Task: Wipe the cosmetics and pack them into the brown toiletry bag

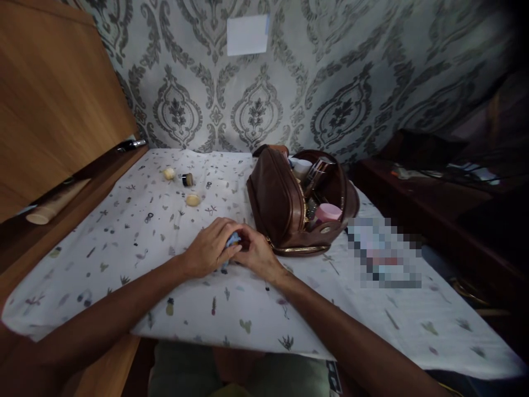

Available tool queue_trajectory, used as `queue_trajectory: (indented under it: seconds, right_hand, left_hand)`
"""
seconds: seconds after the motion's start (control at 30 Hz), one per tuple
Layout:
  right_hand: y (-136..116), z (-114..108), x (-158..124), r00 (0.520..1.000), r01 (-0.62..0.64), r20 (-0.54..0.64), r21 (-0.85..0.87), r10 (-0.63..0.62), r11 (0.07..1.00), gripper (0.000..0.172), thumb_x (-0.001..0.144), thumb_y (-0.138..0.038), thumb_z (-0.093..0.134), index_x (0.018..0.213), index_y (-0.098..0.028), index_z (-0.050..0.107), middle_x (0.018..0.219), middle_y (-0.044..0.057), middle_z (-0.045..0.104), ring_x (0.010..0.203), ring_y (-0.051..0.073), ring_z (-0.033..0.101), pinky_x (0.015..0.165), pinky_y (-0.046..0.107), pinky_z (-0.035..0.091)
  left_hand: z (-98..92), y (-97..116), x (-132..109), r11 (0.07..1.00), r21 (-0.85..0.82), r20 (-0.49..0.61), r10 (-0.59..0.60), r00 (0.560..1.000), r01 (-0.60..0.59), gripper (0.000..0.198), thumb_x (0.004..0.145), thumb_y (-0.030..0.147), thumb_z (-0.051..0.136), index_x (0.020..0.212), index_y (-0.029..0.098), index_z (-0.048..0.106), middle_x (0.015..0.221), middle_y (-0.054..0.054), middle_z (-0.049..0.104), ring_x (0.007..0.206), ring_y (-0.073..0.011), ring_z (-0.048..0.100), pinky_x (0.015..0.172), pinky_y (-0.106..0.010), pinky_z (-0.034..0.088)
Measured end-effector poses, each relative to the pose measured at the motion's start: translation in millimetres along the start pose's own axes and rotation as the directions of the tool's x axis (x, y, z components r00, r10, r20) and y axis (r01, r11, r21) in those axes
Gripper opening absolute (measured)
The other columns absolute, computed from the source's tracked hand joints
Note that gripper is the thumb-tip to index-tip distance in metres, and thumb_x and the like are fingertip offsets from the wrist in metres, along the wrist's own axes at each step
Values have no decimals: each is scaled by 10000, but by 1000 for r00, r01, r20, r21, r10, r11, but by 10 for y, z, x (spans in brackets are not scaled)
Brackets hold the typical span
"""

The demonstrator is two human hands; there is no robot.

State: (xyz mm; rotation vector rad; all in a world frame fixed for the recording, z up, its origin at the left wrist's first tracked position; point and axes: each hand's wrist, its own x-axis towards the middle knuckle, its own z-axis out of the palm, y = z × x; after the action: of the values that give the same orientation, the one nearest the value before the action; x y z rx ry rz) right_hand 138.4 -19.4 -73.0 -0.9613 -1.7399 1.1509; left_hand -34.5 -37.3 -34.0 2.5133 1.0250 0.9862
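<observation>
My left hand [211,247] and my right hand [259,255] meet over the middle of the table. Between them is a small blue thing [232,239], crumpled like cloth, with a yellowish spot showing at its edge. Both hands have their fingers closed round it, and they cover most of it. Just right of my right hand stands a brown toiletry bag [275,198], unzipped and opened wide. A pink-lidded jar [328,212], a white-capped container [301,168] and other cosmetics sit inside it.
On the patterned tablecloth [165,231], two cream-coloured sponge-like pieces [192,199] lie around a small black-lidded jar [187,180]. A blurred-out item [384,253] lies right of the bag. A wooden cabinet [53,99] bounds the left side; a papered wall [256,105] rises behind.
</observation>
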Motion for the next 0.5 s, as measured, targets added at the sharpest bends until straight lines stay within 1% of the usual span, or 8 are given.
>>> queue_trajectory:
  seconds: [0.07, 0.13, 0.2, 0.23, 0.3, 0.37, 0.43, 0.5]
  right_hand:
    - [-28, -16, -23, 1000, 22, 23, 0, -22, 1000, 321, 666, -185, 695, 974, -199, 603, 798, -40, 595, 720, 133, 558, 678, 250, 482]
    - [-71, -33, -50, 996, 66, 56, -27, -65, 997, 328, 693, -176, 707, 1005, -206, 613, 856, -25, 622, 779, 152, 593, 731, 271, 502]
    - [-115, -48, -75, 983, 172, 73, -94, -166, 981, 347, 729, -165, 730, 1056, -218, 627, 966, 11, 656, 899, 188, 621, 834, 321, 512]
    - [-132, -53, -85, 969, 240, 85, -126, -230, 963, 352, 753, -167, 739, 1084, -224, 632, 1020, 32, 664, 960, 207, 623, 885, 350, 506]
    - [-158, -57, -100, 933, 357, 107, -157, -344, 921, 357, 797, -189, 752, 1131, -234, 634, 1103, 67, 665, 1062, 235, 613, 962, 397, 489]
    - [-168, -53, -108, 913, 404, 125, -157, -387, 901, 361, 834, -223, 745, 1174, -249, 628, 1156, 83, 651, 1120, 244, 603, 997, 418, 485]
    - [-162, -44, -110, 930, 365, 106, -152, -352, 919, 388, 848, -270, 741, 1216, -264, 615, 1203, 86, 626, 1139, 241, 600, 965, 405, 516]
    - [-143, -29, -110, 964, 266, 54, -119, -262, 956, 466, 822, -318, 767, 1251, -266, 591, 1201, 81, 617, 1084, 229, 618, 870, 368, 558]
  left_hand:
    - [26, -6, 6, 990, -47, -18, -136, 991, 135, 348, 998, 395, 400, 1253, 192, 522, 1146, -115, 625, 1057, -242, 596, 944, -378, 483]
    - [10, -37, 17, 949, -119, -21, -296, 955, 291, 370, 994, 430, 393, 1258, 200, 513, 1067, -78, 644, 951, -221, 624, 892, -357, 496]
    - [-29, -84, 33, 888, -184, 36, -422, 906, 421, 379, 989, 466, 393, 1232, 207, 522, 942, -31, 647, 831, -198, 622, 822, -332, 500]
    - [-47, -112, 42, 863, -218, 60, -454, 889, 456, 376, 984, 481, 397, 1201, 208, 537, 910, -17, 642, 815, -191, 616, 811, -321, 496]
    - [-62, -172, 55, 820, -310, 78, -483, 872, 481, 375, 972, 514, 414, 1124, 208, 569, 913, -12, 638, 853, -189, 607, 818, -304, 489]
    - [-47, -226, 59, 763, -428, 79, -502, 861, 484, 394, 951, 556, 445, 1059, 205, 588, 922, -14, 628, 865, -186, 595, 792, -286, 488]
    - [-18, -256, 55, 705, -516, 76, -528, 846, 487, 419, 928, 590, 478, 1018, 201, 601, 914, -16, 611, 830, -180, 580, 738, -274, 485]
    - [4, -254, 48, 684, -558, 38, -544, 838, 470, 418, 911, 595, 512, 986, 195, 612, 924, -21, 600, 818, -175, 568, 724, -271, 478]
